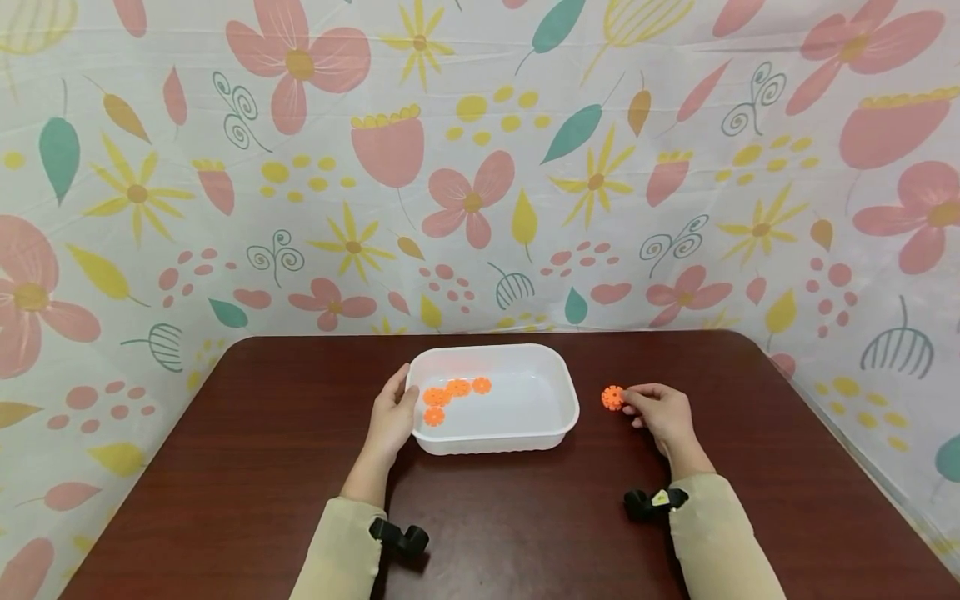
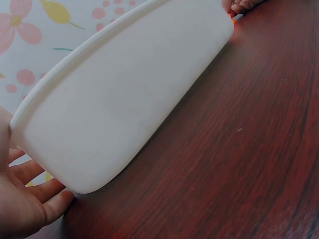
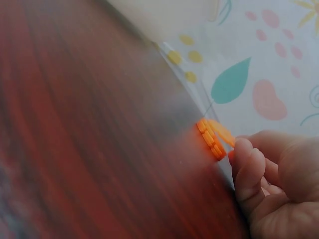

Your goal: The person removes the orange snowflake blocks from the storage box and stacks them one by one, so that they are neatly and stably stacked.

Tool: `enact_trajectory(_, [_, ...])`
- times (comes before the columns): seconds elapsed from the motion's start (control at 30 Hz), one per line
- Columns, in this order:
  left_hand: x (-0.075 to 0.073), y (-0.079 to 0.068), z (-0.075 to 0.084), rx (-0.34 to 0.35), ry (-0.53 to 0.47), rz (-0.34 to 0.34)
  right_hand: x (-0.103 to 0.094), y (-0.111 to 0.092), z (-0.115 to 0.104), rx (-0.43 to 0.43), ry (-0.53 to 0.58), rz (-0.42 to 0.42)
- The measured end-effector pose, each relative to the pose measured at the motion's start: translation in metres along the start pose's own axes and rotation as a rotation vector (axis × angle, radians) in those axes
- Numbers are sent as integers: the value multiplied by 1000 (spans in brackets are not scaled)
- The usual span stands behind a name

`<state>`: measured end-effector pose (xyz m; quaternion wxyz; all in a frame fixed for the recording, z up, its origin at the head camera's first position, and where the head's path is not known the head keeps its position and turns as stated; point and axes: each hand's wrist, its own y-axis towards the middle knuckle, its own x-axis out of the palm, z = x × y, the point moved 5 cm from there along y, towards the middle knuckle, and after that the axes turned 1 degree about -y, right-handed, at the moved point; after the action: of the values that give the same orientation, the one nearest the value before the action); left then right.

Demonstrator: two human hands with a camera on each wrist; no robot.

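Note:
A white plastic basin [image 1: 495, 446] stands on the table. My left hand [image 1: 393, 408] grips its left end, thumb over the rim and fingers along the outside, as the left wrist view also shows at the basin wall [image 2: 114, 99]. Several orange notched discs [image 1: 434, 416] lie inside on the left. To the right of the basin, my right hand [image 1: 663, 412] pinches an orange notched disc [image 1: 612, 398] between thumb and fingertips. In the right wrist view, the orange piece [image 3: 211, 141] appears as two layers close together; whether they are joined I cannot tell.
The dark reddish-brown table [image 1: 510, 525] extends around the basin. A flowered cloth [image 1: 472, 267] hangs behind its back edge. Black wrist cameras [image 1: 401, 538] are strapped over both beige sleeves [image 1: 720, 533].

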<state>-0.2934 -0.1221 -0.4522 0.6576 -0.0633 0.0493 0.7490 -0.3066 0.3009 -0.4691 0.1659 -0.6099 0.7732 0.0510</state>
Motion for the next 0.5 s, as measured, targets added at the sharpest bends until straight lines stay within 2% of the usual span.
enact_trajectory(0.23, [0,1,-1,4,-4,0,0,-1,-2,26,-13,9])
enact_trajectory(0.5, [0,1,0,-1,-5,-1,0,-3,-2,39,79,16])
